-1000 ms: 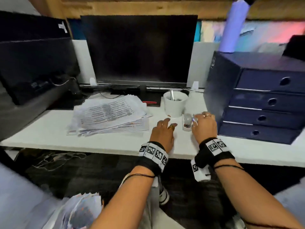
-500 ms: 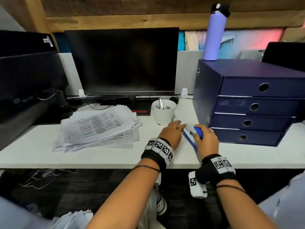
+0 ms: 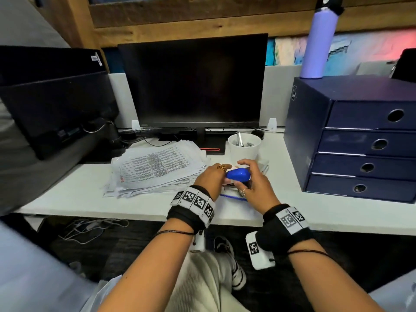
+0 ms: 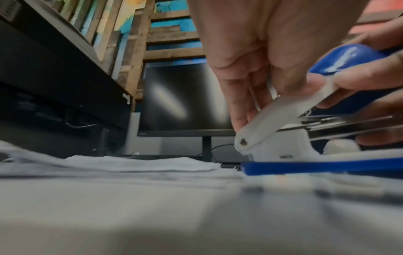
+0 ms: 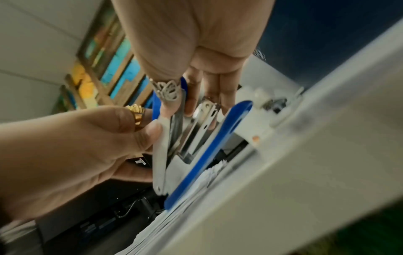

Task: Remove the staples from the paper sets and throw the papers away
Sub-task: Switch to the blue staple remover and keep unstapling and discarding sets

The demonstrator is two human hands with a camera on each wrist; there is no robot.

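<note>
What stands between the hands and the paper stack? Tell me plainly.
Nothing visible lies on the desk between them: the paper stack sits just left of the left hand. But the left hand and the right hand both grip the opened blue stapler.

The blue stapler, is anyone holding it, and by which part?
Yes, both hands. The right hand grips the blue stapler around its raised top arm; the left hand pinches the white side plate near the hinge.
</note>
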